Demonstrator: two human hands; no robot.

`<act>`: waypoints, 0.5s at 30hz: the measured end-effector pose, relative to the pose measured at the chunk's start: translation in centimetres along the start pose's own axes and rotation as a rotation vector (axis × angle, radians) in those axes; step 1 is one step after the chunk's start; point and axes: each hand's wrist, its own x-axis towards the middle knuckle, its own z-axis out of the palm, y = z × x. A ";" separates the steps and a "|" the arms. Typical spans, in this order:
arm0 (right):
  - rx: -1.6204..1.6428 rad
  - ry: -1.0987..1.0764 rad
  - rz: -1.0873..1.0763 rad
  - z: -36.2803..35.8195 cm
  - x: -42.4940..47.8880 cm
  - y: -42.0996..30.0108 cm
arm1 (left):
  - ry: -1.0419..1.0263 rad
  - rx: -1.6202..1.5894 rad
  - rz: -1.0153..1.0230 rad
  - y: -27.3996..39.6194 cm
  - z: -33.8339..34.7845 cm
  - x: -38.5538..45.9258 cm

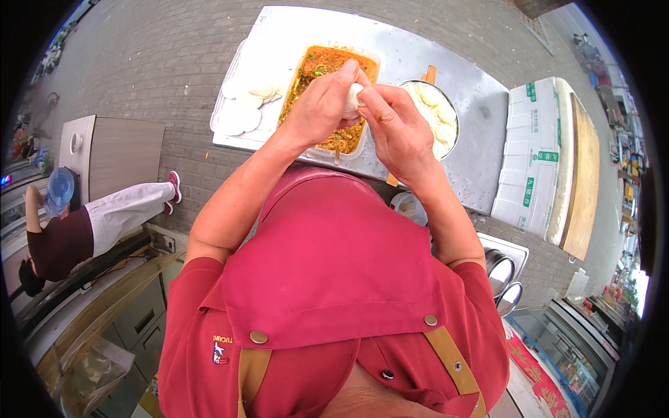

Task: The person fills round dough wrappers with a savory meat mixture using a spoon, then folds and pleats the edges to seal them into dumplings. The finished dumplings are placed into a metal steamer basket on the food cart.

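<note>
Above a plastic tub of reddish minced filling point(342, 57), my left hand point(326, 102) cups a small white dough bun point(353, 99). The fingertips of my right hand point(395, 117) pinch the dough at the bun's right side, and an orange smear shows on one finger. Right of the tub, partly behind my right hand, a round steamer point(454, 128) holds several pale buns. Flat round dough wrappers point(238, 116) lie in a white tray point(217, 107) at the left. A thin handle tip stands at the tub's near edge.
Everything stands on a metal-topped table point(475, 151). A white foam box point(528, 157) with a wooden board point(580, 172) is at the right. A bucket point(408, 206) sits below the near edge. Round metal tins point(500, 271) stand lower right. Another person point(62, 243) is at the far left by a cabinet point(125, 157).
</note>
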 end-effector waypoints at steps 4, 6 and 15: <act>0.046 0.014 0.085 0.0 0.1 -1.3 | 0.049 0.020 0.038 0.3 0.6 -0.2; 0.024 0.041 0.090 0.5 -0.4 -1.3 | 0.086 0.010 0.070 -0.4 0.9 -0.1; -0.078 0.109 0.121 1.8 -2.3 -1.8 | 0.083 0.010 0.089 -1.9 1.9 0.0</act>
